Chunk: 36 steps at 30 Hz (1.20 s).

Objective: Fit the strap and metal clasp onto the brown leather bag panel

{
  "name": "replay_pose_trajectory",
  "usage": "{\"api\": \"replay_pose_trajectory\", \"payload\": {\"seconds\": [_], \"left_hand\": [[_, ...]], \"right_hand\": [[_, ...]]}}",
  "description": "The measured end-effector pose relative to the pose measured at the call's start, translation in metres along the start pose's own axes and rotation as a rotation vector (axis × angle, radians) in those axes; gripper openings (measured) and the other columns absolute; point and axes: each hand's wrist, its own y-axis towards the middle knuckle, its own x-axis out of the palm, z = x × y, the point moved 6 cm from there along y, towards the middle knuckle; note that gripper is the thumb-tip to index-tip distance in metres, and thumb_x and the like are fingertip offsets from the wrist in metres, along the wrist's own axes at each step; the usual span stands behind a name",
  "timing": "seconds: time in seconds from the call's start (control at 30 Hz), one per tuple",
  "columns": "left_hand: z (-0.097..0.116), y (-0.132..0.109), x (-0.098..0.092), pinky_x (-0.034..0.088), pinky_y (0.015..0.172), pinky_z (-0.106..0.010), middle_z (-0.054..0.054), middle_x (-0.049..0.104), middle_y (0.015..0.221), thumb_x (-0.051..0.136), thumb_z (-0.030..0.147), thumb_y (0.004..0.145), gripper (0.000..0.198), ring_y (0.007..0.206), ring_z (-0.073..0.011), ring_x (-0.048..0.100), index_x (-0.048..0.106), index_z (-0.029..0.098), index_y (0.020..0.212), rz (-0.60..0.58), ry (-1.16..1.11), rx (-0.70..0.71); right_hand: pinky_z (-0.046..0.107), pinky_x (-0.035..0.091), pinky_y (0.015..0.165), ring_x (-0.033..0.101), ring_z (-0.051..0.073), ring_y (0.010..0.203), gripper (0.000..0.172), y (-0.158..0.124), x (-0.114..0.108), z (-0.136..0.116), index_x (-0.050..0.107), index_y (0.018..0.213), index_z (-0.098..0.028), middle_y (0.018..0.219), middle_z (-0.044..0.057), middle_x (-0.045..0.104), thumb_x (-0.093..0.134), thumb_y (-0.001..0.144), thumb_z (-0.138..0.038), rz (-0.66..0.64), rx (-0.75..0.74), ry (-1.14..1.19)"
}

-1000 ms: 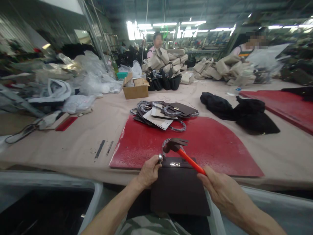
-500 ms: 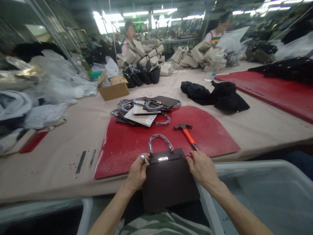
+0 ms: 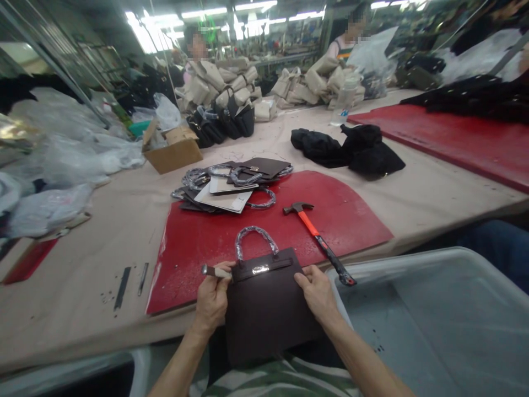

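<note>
A dark brown handbag panel (image 3: 264,309) with a plastic-wrapped handle (image 3: 257,234) and a shiny metal clasp (image 3: 260,269) leans at the table's front edge, over my lap. My left hand (image 3: 212,300) is closed on its upper left edge. The same fingers grip a short tool (image 3: 215,272) with a brown end and a pale shaft, lying sideways; its tip is hidden. My right hand (image 3: 318,292) pinches the panel's right edge near the top. Beyond that hand, a claw hammer (image 3: 316,234) with an orange and black handle lies on the red board (image 3: 351,220).
Similar handbag panels (image 3: 231,187) are piled at the board's back. A dark strip (image 3: 123,288) and a thin metal tool (image 3: 142,279) lie to the left. A grey plastic bin (image 3: 413,309) stands at right. Further back are a cardboard box (image 3: 173,154) and black cloth (image 3: 351,151).
The tool in my left hand has turned from end-on to sideways, pointing left. My right hand no longer covers the hammer's handle. The whole view has shifted, with things now further left.
</note>
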Motion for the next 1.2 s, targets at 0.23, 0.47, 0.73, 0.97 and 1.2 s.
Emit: {"api": "replay_pose_trajectory", "payload": {"seconds": [0.23, 0.47, 0.73, 0.97, 1.2], "left_hand": [[0.009, 0.015, -0.03, 0.055, 0.097, -0.038, -0.009, 0.071, 0.113, 0.054, 0.026, 0.096, 0.015, 0.108, -0.0214, 0.067, 0.064, 0.02, 0.105, 0.025, -0.019, -0.03], [-0.008, 0.019, 0.006, 0.056, 0.09, -0.032, -0.008, 0.073, 0.106, 0.053, 0.024, 0.092, 0.018, 0.099, -0.0198, 0.069, 0.067, 0.017, 0.102, -0.052, -0.114, -0.146], [-0.007, 0.016, 0.003, 0.055, 0.086, -0.029, -0.008, 0.073, 0.102, 0.052, 0.026, 0.092, 0.022, 0.093, -0.0187, 0.069, 0.068, 0.016, 0.103, -0.027, -0.103, -0.196], [-0.007, 0.016, 0.003, 0.056, 0.085, -0.029, -0.008, 0.073, 0.102, 0.052, 0.024, 0.092, 0.02, 0.093, -0.0189, 0.07, 0.067, 0.017, 0.103, -0.018, -0.075, -0.167], [-0.002, 0.015, 0.001, 0.055, 0.089, -0.027, -0.007, 0.073, 0.103, 0.052, 0.02, 0.093, 0.016, 0.097, -0.0173, 0.07, 0.066, 0.017, 0.1, -0.011, -0.071, -0.073]], "right_hand": [[0.033, 0.045, 0.062, 0.061, 0.022, 0.064, 0.025, -0.029, 0.065, -0.022, 0.052, 0.076, -0.023, 0.065, 0.004, 0.066, 0.055, 0.076, -0.047, -0.078, 0.032, 0.162], [0.032, 0.043, 0.058, 0.058, 0.021, 0.058, 0.034, -0.034, 0.094, -0.031, 0.052, 0.079, -0.022, 0.062, 0.003, 0.062, 0.053, 0.074, -0.056, -0.111, 0.018, 0.196], [0.033, 0.042, 0.061, 0.057, 0.021, 0.06, 0.03, -0.032, 0.083, -0.03, 0.053, 0.08, -0.022, 0.063, 0.003, 0.06, 0.053, 0.079, -0.051, -0.119, -0.078, 0.045], [0.051, 0.037, 0.1, 0.051, 0.033, 0.116, 0.042, -0.023, 0.055, -0.083, 0.063, 0.121, -0.02, 0.125, 0.015, 0.058, 0.07, 0.081, -0.032, -0.043, -0.726, -0.431], [0.06, 0.018, 0.115, 0.041, 0.033, 0.128, 0.068, 0.001, 0.073, -0.091, 0.06, 0.129, -0.027, 0.135, 0.009, 0.053, 0.084, 0.069, -0.05, -0.244, -0.789, -0.6]]}}
